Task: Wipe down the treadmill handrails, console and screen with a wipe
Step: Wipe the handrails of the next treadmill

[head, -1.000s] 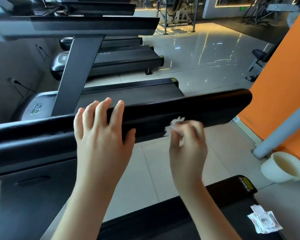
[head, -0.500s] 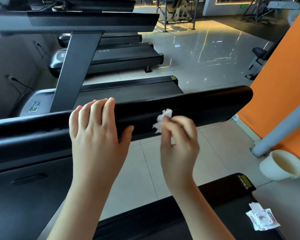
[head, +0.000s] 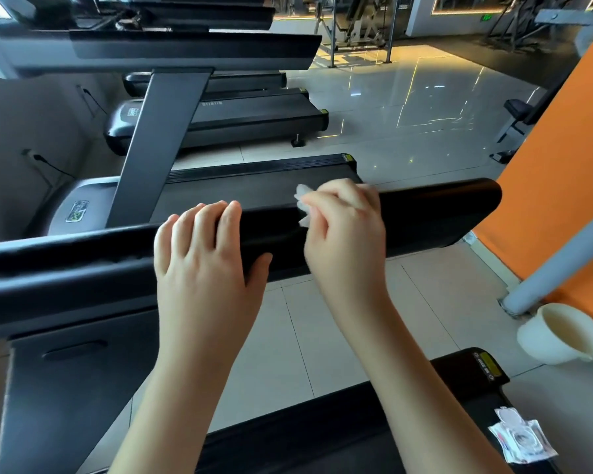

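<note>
1. Because the black handrail runs from the left edge to right of centre, most of it lies outside the wad's contact. Likely fault: skipped patches, especially the rounded right end.
2. Left grip, centre frame: released, fingers laid over the rail top, thumb on the near face, grasping nothing. The patch it covers goes unwiped unless it shifts.
3. Right grip, just right of it: clenched round the wipe at the rail's top edge. Knuckles may rub where cloth should.
4. Wipe: bunched tight, only a tuft showing left of the fingers, against the rail. Small contact; could work loose.
</note>
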A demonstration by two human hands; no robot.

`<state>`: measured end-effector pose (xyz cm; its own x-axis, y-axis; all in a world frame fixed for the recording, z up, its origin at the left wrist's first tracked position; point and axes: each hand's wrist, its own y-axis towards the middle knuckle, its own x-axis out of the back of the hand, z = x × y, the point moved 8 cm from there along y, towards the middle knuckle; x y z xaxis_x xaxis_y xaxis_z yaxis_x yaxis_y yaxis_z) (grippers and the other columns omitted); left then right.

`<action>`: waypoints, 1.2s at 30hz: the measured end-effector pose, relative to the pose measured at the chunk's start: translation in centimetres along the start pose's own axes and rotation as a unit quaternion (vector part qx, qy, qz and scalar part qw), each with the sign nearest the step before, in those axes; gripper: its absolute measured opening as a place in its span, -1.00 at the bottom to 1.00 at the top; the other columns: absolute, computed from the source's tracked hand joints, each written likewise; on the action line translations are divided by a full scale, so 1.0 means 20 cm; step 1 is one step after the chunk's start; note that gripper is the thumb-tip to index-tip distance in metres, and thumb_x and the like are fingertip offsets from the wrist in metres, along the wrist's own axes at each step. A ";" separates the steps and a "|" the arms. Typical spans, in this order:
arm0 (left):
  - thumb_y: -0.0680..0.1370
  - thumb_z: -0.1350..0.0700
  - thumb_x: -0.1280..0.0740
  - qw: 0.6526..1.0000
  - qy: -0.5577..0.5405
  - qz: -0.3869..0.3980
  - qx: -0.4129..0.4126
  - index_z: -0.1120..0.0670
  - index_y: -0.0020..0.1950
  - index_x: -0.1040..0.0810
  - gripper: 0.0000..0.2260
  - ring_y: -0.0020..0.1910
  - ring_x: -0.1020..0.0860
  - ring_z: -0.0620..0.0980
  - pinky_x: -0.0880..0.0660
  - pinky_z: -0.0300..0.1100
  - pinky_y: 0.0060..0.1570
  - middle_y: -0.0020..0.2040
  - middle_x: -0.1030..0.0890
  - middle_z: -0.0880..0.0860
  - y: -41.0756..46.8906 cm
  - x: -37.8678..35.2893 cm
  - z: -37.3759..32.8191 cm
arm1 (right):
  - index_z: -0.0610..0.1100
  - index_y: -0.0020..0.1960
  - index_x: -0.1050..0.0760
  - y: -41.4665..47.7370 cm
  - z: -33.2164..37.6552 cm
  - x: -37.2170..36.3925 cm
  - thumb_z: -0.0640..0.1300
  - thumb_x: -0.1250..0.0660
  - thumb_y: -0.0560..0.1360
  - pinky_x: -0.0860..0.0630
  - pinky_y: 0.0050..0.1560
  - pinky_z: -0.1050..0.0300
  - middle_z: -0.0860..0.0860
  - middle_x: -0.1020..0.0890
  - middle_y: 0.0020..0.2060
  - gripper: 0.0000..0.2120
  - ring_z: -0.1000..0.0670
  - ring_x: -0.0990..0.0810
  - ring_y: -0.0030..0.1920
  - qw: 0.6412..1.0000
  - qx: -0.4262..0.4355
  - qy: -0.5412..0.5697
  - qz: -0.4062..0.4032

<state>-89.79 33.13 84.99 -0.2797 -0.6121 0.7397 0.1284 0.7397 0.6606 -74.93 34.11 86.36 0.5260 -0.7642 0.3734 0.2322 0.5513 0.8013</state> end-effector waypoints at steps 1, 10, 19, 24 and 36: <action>0.43 0.02 -0.34 1.000 0.000 0.004 -0.004 0.27 0.27 -0.50 -0.52 0.21 -0.41 0.19 -0.21 0.09 0.33 0.18 -0.56 0.20 0.00 0.00 0.00 | -0.26 -0.14 -0.66 0.00 0.03 -0.03 -0.43 -0.37 0.42 -0.27 -0.13 0.40 -0.04 -0.60 -0.29 -0.86 -0.13 -0.51 -0.19 0.999 0.026 0.007 0.020; 0.50 -0.15 -0.35 0.996 0.032 0.050 0.074 0.18 0.37 -0.43 -0.44 0.35 -0.34 0.17 -0.08 0.22 0.40 0.30 -0.48 0.15 -0.03 0.06 0.20 | -0.28 -0.01 -0.65 -0.05 0.01 0.05 -0.40 -0.23 0.49 -0.39 -0.06 0.26 -0.06 -0.60 -0.23 -0.77 -0.06 -0.43 -0.10 0.999 0.006 -0.047 -0.014; 0.47 -0.15 -0.28 0.997 0.038 0.024 0.057 0.16 0.33 -0.47 -0.46 0.29 -0.42 0.18 -0.11 0.21 0.38 0.23 -0.53 0.12 -0.05 0.07 0.22 | -0.27 0.09 -0.64 -0.16 -0.03 0.11 -0.36 -0.32 0.51 -0.29 -0.02 0.47 -0.11 -0.62 -0.10 -0.80 -0.13 -0.50 -0.12 0.999 -0.005 -0.030 -0.013; 0.48 -0.15 -0.26 0.998 0.035 0.013 0.055 0.16 0.33 -0.47 -0.46 0.28 -0.42 0.17 -0.11 0.21 0.38 0.23 -0.53 0.13 -0.06 0.07 0.21 | -0.29 0.07 -0.64 -0.30 0.06 0.00 -0.37 -0.39 0.48 -0.40 -0.19 0.28 -0.13 -0.59 -0.17 -0.81 -0.11 -0.53 -0.21 0.998 0.055 -0.022 0.022; 0.49 -0.14 -0.29 0.998 0.028 -0.003 0.053 0.17 0.33 -0.46 -0.48 0.30 -0.39 0.15 -0.06 0.17 0.40 0.24 -0.52 0.12 -0.07 0.08 0.22 | -0.25 -0.06 -0.68 -0.41 0.00 -0.02 -0.31 -0.41 0.51 -0.48 -0.04 0.36 -0.04 -0.64 -0.20 -0.93 -0.04 -0.59 -0.17 0.998 0.066 0.025 -0.005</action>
<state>-94.52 32.39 84.72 -0.2253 -0.6288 0.7442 0.0244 0.7600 0.6495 -77.00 29.97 79.63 0.5647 -0.7505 0.3432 0.1306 0.4919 0.8608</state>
